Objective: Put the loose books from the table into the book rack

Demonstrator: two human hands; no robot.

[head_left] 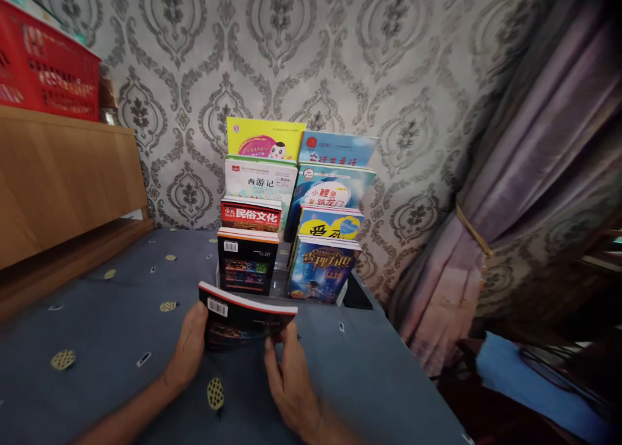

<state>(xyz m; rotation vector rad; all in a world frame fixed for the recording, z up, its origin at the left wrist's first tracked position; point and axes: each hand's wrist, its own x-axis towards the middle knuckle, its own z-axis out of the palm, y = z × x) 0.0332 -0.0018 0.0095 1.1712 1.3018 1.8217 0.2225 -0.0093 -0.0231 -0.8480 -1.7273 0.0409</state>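
A thin black book (238, 317) with a barcode on its cover is held between both hands, tilted, just in front of the book rack. My left hand (190, 341) grips its left edge. My right hand (291, 380) pinches the lower right corner. Behind it, books stand in tiers in two columns. At the front left is another black book (245, 267) with a barcode, and at the front right a blue book (323, 270). Further back are a red-titled book (250, 216), a white book (260, 179), a yellow book (265, 137) and several blue ones.
A wooden cabinet (68, 179) with a red plastic basket (48, 63) on it stands at the left. Patterned dark blue cloth (121, 328) covers the surface. A dark flat object (358, 296) lies right of the rack. A tied curtain (451, 257) hangs at the right.
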